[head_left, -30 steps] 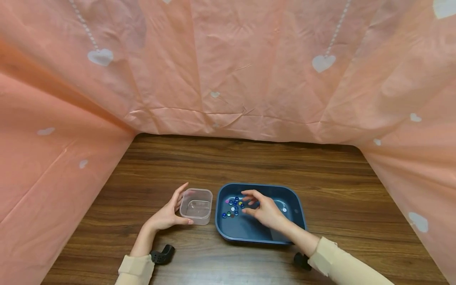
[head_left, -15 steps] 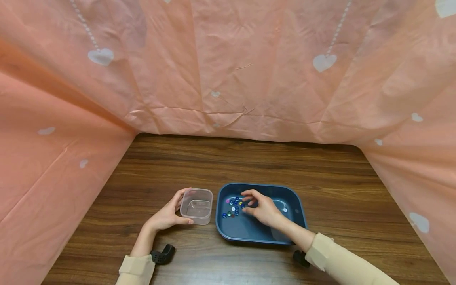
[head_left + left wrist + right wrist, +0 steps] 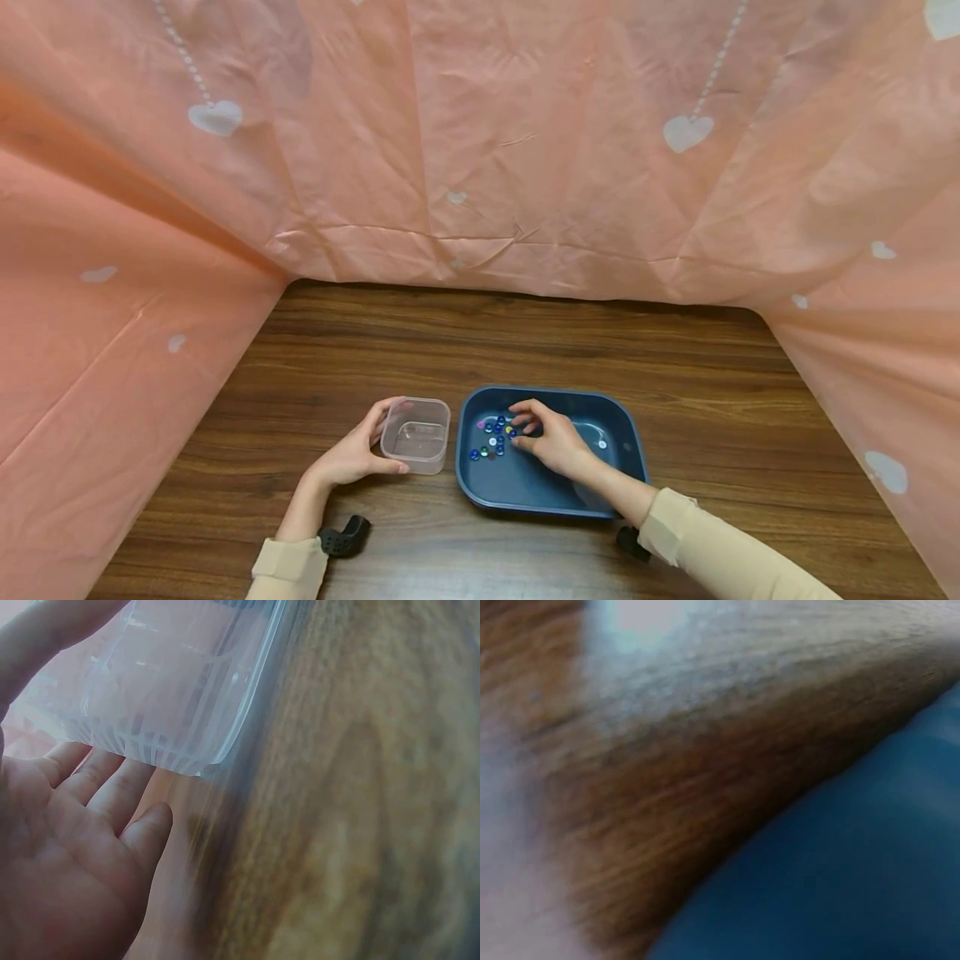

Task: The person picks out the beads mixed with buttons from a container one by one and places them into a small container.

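- The left hand (image 3: 351,454) held a small clear plastic box (image 3: 416,434) from its left side, thumb along the near wall and fingers curled round the far-left corner; its grip was closed on the box.
- In the left wrist view the same hand (image 3: 67,855) showed an open palm with the fingers reaching up to the ribbed wall of the box (image 3: 172,682), and the thumb lay across its top edge.
- The box stood upright on the tabletop (image 3: 525,342), and nothing could be seen inside it.
- The right hand (image 3: 557,437) was down inside a dark blue tray (image 3: 626,433), fingers bent, with the thumb and forefinger tips drawn close together over a cluster of small beads (image 3: 491,437); whether that grip pinched a bead could not be told.
- The beads lay in the left half of the tray, mostly blue, with a few white, pink and yellow ones among them; a single pale bead (image 3: 602,445) lay apart on the right side of the tray floor.
- The tray sat just to the right of the box, the two close but not clearly touching.
- The right wrist view was blurred, showing only the blue tray (image 3: 840,870) against the wood of the tabletop (image 3: 705,735).
- Both arms wore cream sleeves (image 3: 288,571), each with a black strap piece (image 3: 342,534) near the wrist.
- A pink cloth (image 3: 480,142) printed with white hearts hung round the back and both sides of the tabletop.
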### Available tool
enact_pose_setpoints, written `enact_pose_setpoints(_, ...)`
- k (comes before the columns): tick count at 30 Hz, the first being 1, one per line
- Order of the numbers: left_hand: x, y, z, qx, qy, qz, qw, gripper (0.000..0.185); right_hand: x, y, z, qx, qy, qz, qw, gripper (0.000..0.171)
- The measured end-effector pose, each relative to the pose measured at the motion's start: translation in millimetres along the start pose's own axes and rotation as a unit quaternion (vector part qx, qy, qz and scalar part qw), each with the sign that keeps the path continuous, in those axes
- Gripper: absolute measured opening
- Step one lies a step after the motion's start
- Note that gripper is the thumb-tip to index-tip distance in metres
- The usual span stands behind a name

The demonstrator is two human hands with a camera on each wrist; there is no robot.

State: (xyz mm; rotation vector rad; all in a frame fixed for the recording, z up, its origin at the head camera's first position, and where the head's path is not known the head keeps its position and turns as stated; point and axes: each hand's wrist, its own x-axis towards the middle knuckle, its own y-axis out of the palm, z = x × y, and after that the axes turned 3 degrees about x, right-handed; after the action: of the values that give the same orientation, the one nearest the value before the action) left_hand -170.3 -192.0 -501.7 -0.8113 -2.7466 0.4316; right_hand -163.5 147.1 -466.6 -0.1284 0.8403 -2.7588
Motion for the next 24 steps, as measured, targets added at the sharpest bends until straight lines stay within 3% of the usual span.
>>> enact_pose_setpoints(6, 0.5, 2.3, 0.6, -0.009, -0.016, 0.002, 0.9998, 0.093, -0.2, 2.4, -3.7, -0.005, 0.008, 0.000, 1.000, 0.038)
enact_pose_setpoints(13, 0.4, 3.1, 1.9, -0.004, 0.001, -0.003, 1.0000, 0.092, 0.5, 5.6, -6.6, -0.009, 0.010, 0.004, 1.000, 0.034)
enact_pose_setpoints(24, -0.1, -0.4, -1.4, -0.010, -0.027, -0.001, 0.9996, 0.092, 4.3, 8.1, -8.4, -0.023, 0.006, -0.011, 1.000, 0.030)
